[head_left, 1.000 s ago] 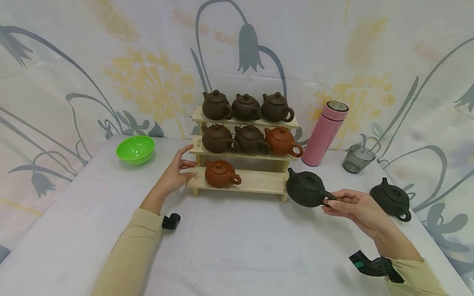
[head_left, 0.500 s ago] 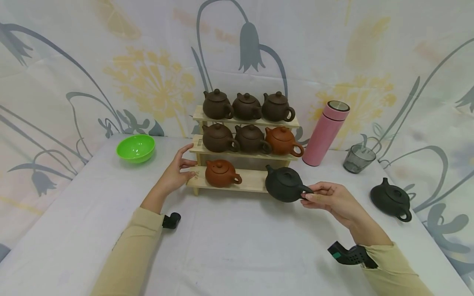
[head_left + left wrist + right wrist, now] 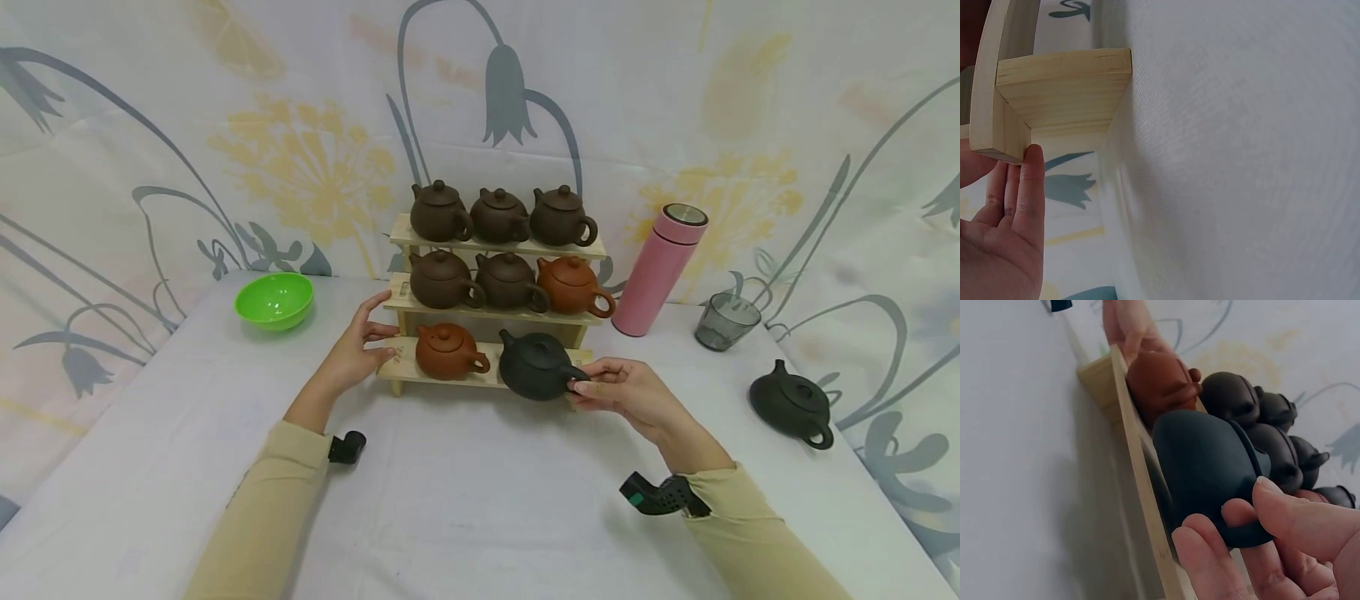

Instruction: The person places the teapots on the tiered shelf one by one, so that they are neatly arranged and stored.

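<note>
My right hand (image 3: 633,396) pinches the loop handle of a black teapot (image 3: 536,367) between thumb and fingers. The pot overlaps the right part of the bottom shelf of a three-tier wooden rack (image 3: 406,367), its spout toward the left. In the right wrist view the black teapot (image 3: 1204,465) is close over the shelf board. Beside it on that shelf sits a reddish-brown teapot (image 3: 447,352). At the rack's left end, my left hand (image 3: 348,354) grips the board's end, thumb on one side and fingers (image 3: 1029,206) on the other.
Dark brown teapots (image 3: 440,214) fill the top shelf; two more and an orange-brown teapot (image 3: 570,285) occupy the middle one. A pink thermos (image 3: 656,275) and grey glass (image 3: 723,323) stand right. Another black teapot (image 3: 791,402) is far right, a green bowl (image 3: 274,302) left.
My right hand has carried the black teapot leftward, from beside the rack's right end to over the bottom shelf near the reddish-brown teapot. The left hand has stayed at the rack's end.
</note>
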`<state>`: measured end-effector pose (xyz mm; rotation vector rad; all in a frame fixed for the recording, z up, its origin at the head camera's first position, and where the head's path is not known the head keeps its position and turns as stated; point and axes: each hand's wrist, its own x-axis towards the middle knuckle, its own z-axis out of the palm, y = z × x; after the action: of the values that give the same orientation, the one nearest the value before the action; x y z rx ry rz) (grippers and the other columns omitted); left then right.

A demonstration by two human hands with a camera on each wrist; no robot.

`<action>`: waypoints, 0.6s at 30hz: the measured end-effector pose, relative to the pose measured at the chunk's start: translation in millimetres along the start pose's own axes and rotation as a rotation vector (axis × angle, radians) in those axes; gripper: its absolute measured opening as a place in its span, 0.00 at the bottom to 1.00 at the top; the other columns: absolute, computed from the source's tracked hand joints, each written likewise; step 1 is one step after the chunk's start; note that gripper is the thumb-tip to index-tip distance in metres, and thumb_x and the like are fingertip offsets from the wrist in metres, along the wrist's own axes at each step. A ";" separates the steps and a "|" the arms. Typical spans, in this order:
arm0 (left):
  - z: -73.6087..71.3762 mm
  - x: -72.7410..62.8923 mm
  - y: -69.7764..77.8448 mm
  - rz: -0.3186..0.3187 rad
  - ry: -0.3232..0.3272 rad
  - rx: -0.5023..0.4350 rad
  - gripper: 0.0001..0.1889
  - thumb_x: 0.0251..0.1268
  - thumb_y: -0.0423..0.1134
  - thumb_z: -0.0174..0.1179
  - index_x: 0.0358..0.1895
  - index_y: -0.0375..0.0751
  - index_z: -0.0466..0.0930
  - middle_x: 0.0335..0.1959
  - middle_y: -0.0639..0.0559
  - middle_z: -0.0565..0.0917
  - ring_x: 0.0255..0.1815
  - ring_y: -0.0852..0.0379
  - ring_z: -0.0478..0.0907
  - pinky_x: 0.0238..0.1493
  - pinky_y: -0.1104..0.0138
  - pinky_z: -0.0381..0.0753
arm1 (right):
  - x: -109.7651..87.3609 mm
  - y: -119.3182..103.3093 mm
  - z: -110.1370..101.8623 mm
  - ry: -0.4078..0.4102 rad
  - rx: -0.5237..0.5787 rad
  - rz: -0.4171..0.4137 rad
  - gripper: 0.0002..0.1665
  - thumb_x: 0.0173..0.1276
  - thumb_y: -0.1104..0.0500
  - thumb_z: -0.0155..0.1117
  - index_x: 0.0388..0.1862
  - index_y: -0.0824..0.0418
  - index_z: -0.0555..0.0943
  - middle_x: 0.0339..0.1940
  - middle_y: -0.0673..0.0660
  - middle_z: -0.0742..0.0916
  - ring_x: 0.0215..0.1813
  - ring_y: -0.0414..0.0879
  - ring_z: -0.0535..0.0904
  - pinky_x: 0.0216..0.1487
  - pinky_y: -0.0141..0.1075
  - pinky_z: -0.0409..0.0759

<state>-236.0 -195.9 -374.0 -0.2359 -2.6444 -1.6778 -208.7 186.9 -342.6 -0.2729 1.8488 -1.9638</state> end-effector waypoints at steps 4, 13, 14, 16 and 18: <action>0.2 0.0 -0.6 -0.003 -0.002 0.003 0.44 0.60 0.20 0.54 0.74 0.55 0.44 0.53 0.32 0.73 0.59 0.36 0.66 0.54 0.49 0.70 | 8.7 1.3 6.0 0.020 -0.016 0.014 0.06 0.63 0.72 0.60 0.35 0.63 0.80 0.32 0.57 0.86 0.35 0.48 0.85 0.44 0.42 0.79; 0.3 1.3 -2.9 0.002 -0.003 -0.004 0.44 0.60 0.20 0.54 0.74 0.55 0.44 0.53 0.32 0.73 0.60 0.36 0.66 0.54 0.49 0.70 | 22.5 6.9 18.0 0.043 0.005 0.007 0.07 0.62 0.74 0.59 0.36 0.65 0.80 0.34 0.58 0.85 0.35 0.48 0.85 0.44 0.41 0.79; 0.3 1.4 -2.9 0.004 -0.001 -0.005 0.44 0.60 0.20 0.54 0.74 0.55 0.44 0.53 0.32 0.74 0.59 0.36 0.66 0.54 0.49 0.69 | 23.2 7.3 19.0 0.049 0.003 0.004 0.06 0.63 0.74 0.59 0.37 0.66 0.79 0.34 0.58 0.85 0.35 0.48 0.85 0.44 0.41 0.79; 0.2 1.5 -3.1 0.010 -0.001 -0.008 0.44 0.60 0.20 0.54 0.74 0.54 0.44 0.53 0.32 0.73 0.59 0.36 0.66 0.54 0.48 0.69 | 23.9 7.7 21.0 0.074 -0.012 0.003 0.06 0.63 0.73 0.59 0.39 0.69 0.78 0.34 0.58 0.84 0.36 0.48 0.84 0.44 0.40 0.79; 0.2 1.6 -3.4 0.014 -0.001 -0.009 0.44 0.60 0.20 0.54 0.74 0.54 0.44 0.53 0.31 0.74 0.59 0.35 0.66 0.54 0.48 0.69 | 23.8 8.4 21.8 0.114 -0.057 0.011 0.09 0.63 0.71 0.61 0.43 0.72 0.77 0.36 0.57 0.83 0.36 0.47 0.84 0.45 0.40 0.79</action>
<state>-237.9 -196.9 -377.1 -0.2550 -2.6299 -1.6869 -219.2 156.8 -352.3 -0.1702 1.9751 -1.9585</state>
